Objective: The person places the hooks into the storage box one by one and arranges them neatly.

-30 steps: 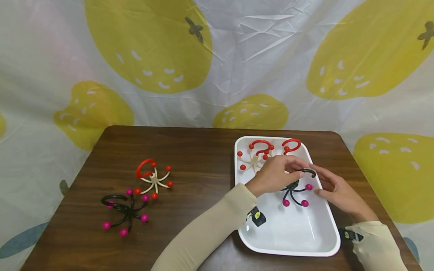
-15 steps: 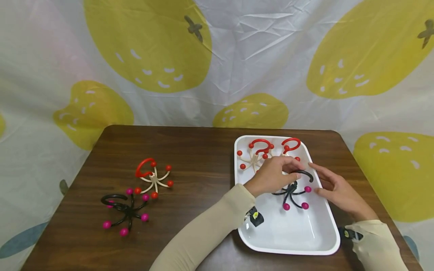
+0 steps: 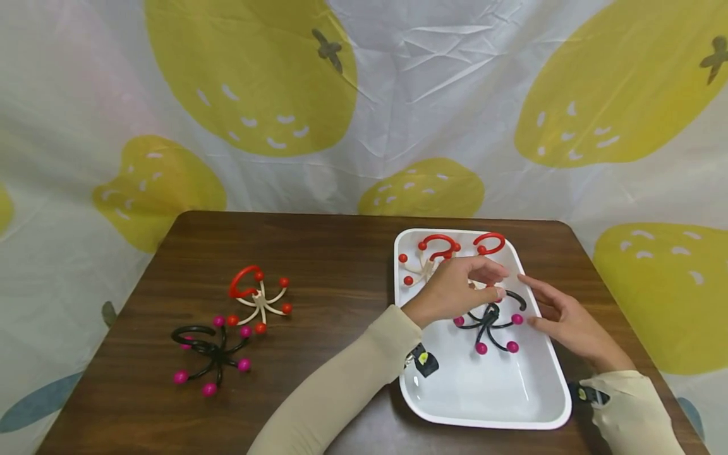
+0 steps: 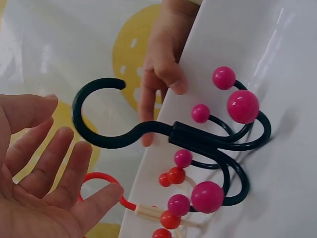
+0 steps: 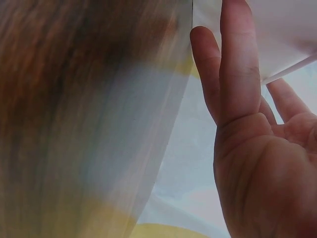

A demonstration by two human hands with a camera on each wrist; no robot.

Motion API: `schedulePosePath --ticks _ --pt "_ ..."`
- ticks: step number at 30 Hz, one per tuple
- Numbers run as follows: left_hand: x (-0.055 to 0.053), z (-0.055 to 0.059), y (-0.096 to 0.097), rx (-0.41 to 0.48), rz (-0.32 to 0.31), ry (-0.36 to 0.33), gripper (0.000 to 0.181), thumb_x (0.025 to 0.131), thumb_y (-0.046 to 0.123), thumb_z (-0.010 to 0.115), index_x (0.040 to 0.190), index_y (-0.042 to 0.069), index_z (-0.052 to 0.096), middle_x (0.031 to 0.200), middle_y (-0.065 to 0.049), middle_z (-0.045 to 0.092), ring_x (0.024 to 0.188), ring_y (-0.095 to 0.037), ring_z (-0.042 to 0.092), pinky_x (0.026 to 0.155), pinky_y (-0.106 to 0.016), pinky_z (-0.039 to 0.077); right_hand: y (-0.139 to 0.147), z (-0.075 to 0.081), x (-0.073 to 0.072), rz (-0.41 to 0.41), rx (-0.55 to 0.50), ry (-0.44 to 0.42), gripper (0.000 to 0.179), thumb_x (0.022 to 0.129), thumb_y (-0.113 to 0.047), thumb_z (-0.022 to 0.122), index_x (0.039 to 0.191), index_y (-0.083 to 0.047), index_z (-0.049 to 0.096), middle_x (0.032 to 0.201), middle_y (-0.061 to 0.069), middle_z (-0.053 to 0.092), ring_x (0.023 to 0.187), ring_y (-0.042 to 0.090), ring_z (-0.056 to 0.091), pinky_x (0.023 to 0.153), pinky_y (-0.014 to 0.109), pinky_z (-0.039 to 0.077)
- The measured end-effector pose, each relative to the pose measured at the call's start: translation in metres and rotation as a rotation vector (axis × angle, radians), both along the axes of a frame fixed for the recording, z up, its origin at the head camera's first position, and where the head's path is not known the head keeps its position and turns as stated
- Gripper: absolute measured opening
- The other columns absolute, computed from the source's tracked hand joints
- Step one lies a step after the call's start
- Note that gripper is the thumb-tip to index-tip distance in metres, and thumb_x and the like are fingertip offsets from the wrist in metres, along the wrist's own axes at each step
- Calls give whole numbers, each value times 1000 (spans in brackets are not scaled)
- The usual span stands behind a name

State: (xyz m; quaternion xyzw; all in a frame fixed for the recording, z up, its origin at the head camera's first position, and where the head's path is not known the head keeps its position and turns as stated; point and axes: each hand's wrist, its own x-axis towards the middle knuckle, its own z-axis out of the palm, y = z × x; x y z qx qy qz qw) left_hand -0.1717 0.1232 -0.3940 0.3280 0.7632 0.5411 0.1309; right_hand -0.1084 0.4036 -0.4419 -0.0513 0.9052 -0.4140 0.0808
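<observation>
A black hanger with a curved hook and several arms ending in pink balls stands in the white tray. Just above its hook in the head view is my left hand, fingers spread and loose; in the left wrist view, a gap separates the hand from the black hook. My right hand rests at the tray's right rim, thumb and fingertips against it. Its fingers look fairly straight in the right wrist view. Behind the left hand, two cream hangers with red hooks are partly hidden, one at the left.
Left on the brown table lie a cream hanger with a red hook and another black hanger with pink balls. A fruit-patterned curtain hangs behind the table. The tray sits near the table's right edge.
My left hand has let go of the black hanger's hook and drawn slightly back to the left. The hanger has settled in the tray. My right hand has stayed at the rim.
</observation>
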Motion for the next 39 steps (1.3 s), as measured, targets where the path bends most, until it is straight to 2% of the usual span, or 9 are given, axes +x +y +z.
schedulePosePath --ticks 10,16,18,23,27,30,35,39 --pt "2 15 -14 91 57 31 20 100 25 76 119 21 77 111 10 77 100 8 66 94 -19 57 1 -1 0 11 -55 1 77 100 -7 67 167 -12 30 161 36 39 128 63 57 79 46 67" --pt "2 21 -27 147 69 52 20 101 20 74 120 15 77 109 7 78 96 6 66 80 -15 58 -1 -1 0 3 -55 -12 77 100 -8 67 167 -11 30 162 36 38 130 62 57 79 46 67" --pt "2 23 -32 158 68 59 22 101 19 74 121 12 76 111 4 78 96 5 66 79 -16 59 -1 0 0 1 -49 -15 77 100 -8 68 167 -11 30 162 36 37 131 62 56 80 47 66" --pt "-1 30 -46 197 76 95 21 99 15 76 119 9 76 112 -2 79 97 1 68 86 -18 59 -1 5 -1 -3 1 -10 79 99 -9 68 167 -12 29 166 34 32 136 64 49 85 53 65" --pt "-2 33 -59 214 92 124 21 98 11 75 119 5 76 114 -7 79 98 -6 72 89 -19 58 0 5 -2 -3 25 -6 80 99 -8 69 168 -12 29 167 33 30 139 64 46 89 58 63" --pt "-2 34 -67 218 109 125 21 98 9 74 119 5 76 116 -7 79 100 -10 73 90 -18 58 1 5 -2 -1 28 -3 80 98 -7 69 167 -11 29 167 33 30 138 64 46 89 58 63" --pt "0 35 -84 220 158 72 20 98 12 74 118 9 77 114 -4 80 97 -8 75 83 -22 62 1 5 -3 2 27 -1 80 99 -8 69 167 -11 29 167 33 30 138 64 46 89 58 63" --pt "2 38 -99 221 184 69 21 99 13 75 119 9 77 116 -5 79 97 -8 74 83 -26 63 1 4 -3 -2 22 -3 80 99 -9 69 167 -11 29 166 34 31 137 64 47 87 56 64"
